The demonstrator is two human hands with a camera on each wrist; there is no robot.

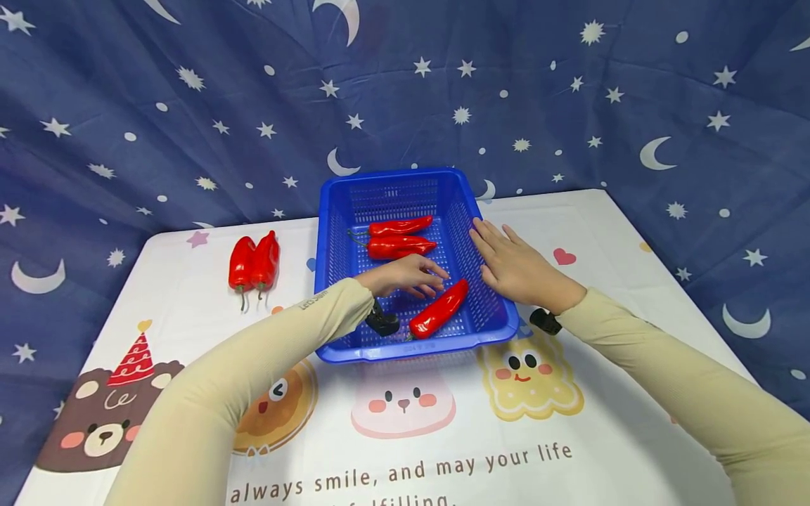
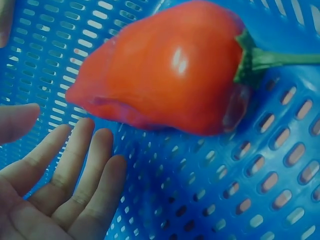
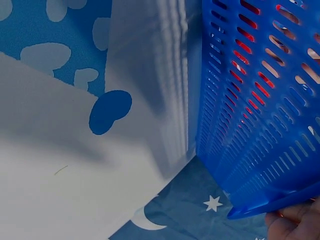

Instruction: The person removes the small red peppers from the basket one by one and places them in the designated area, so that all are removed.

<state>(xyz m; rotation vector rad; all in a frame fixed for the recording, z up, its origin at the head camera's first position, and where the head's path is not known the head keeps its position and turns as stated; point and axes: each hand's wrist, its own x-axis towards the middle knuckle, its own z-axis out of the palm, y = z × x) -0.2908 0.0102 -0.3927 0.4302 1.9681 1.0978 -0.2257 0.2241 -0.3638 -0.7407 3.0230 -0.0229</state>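
Note:
A blue plastic basket (image 1: 414, 348) with slotted walls holds three long red peppers. Two peppers, an upper one (image 1: 401, 225) and a lower one (image 1: 399, 247), lie side by side toward the back; another red pepper (image 1: 439, 310) lies slanted at the front right. My left hand (image 1: 414, 274) hovers inside the basket, fingers loosely spread and holding nothing. In the left wrist view its fingertips are just beside a pepper (image 2: 170, 70) with a green stem, apart from it. My right hand (image 1: 515, 263) rests on the right rim, fingers extended; its fingers (image 3: 295, 222) touch the rim in the right wrist view.
Two more red peppers (image 1: 254, 263) lie side by side on the table left of the basket, stems toward me. A white printed tablecloth (image 1: 405, 460) covers the table. A dark blue curtain (image 1: 405, 84) with stars and moons hangs behind the table's back edge.

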